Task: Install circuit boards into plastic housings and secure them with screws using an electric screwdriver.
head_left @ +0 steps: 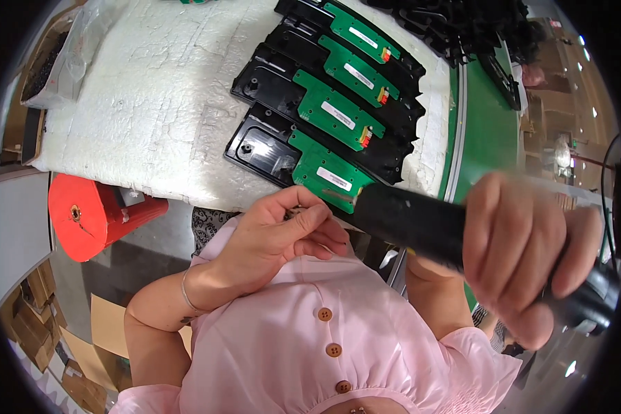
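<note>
My right hand [521,252], slightly blurred, wraps round a thick black electric screwdriver [414,221]. Its thin bit points left over the lower edge of the nearest green circuit board [324,172]; whether it touches cannot be told. That board lies in a black plastic housing [259,148] at the table's near edge. Just left of the bit is my left hand [279,238], its thumb and forefinger pinched and the other fingers curled. Whatever it may hold is hidden. Beyond, several like housings lie in a slanting row, one of them carrying another green board [338,114].
White padded sheeting [152,103] covers the table. A plastic-lined box [55,76] stands at the far left, a red roll [93,214] below it. Black parts [455,27] are heaped at the far right beside a green surface [490,131]. Cardboard boxes [103,324] stand lower left.
</note>
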The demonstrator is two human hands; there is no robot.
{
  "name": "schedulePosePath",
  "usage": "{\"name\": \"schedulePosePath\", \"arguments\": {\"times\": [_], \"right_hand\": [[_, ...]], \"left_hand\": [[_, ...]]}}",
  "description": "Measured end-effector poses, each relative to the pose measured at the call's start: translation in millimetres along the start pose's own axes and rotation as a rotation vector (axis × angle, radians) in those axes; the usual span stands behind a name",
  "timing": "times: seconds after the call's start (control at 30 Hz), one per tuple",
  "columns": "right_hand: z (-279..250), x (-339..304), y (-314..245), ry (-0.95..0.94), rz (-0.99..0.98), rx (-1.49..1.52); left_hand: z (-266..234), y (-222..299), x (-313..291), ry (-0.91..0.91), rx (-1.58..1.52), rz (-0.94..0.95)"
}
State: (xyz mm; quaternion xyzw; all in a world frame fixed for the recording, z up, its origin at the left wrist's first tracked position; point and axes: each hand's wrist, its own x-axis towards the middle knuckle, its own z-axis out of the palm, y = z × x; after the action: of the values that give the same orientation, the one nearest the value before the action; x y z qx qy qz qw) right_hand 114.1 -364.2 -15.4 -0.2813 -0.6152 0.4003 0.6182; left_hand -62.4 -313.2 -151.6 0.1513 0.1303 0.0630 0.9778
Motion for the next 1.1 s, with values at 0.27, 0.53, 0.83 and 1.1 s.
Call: {"name": "schedulePosePath", "arguments": {"times": [0.27, 0.53, 0.83, 1.1], "right_hand": [[3.7, -20.0, -11.0, 0.082, -0.087, 0.018], [13.1, -33.6, -10.0, 0.27, -0.176, -0.02], [9.8, -40.6, -9.8, 0.307, -0.096, 0.015], [6.9, -53.5, 21.8, 0.374, 0.081, -0.126]], "left_hand": [[4.7, -9.5, 9.5, 0.134, -0.199, 0.028], [6.3, -16.1, 16.5, 0.118, -0.268, -0.024], [-4.5, -26.8, 15.9, -0.004, -0.206, 0.061], [4.7, -37.3, 18.8, 0.044, 0.019, -0.384]]}}
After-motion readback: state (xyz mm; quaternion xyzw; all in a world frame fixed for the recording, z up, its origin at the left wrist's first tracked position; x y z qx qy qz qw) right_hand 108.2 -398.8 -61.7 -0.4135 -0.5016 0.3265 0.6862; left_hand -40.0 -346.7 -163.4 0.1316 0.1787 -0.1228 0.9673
